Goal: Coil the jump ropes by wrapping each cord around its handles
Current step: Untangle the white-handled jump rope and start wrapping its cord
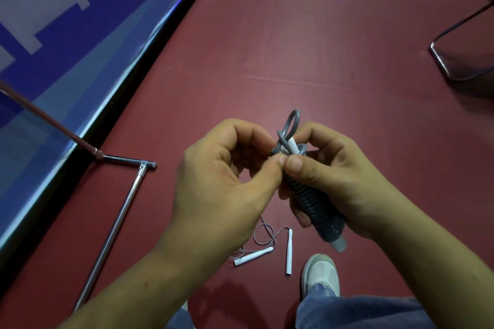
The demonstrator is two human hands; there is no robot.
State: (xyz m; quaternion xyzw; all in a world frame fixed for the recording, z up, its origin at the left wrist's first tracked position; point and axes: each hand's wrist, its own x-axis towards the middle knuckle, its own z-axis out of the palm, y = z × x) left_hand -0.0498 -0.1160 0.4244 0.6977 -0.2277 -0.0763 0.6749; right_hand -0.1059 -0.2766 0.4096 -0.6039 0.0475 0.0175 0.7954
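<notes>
Wound bundle (312,205) is held mid-air over the red floor (320,35). Its long axis runs from far-left to near-right, and the pale handle end points near, toward the shoe (320,272). Right hand (339,176) has its fingers wrapped round the coils, with the thumb pressed on the far end. Left hand (222,181) pinches the grey cord (292,123) at that far end, thumb to forefinger; a small loop sticks up beyond both grips. Second rope (263,235) lies loose on the floor below the hands, its white handles (288,252) just beside each other.
</notes>
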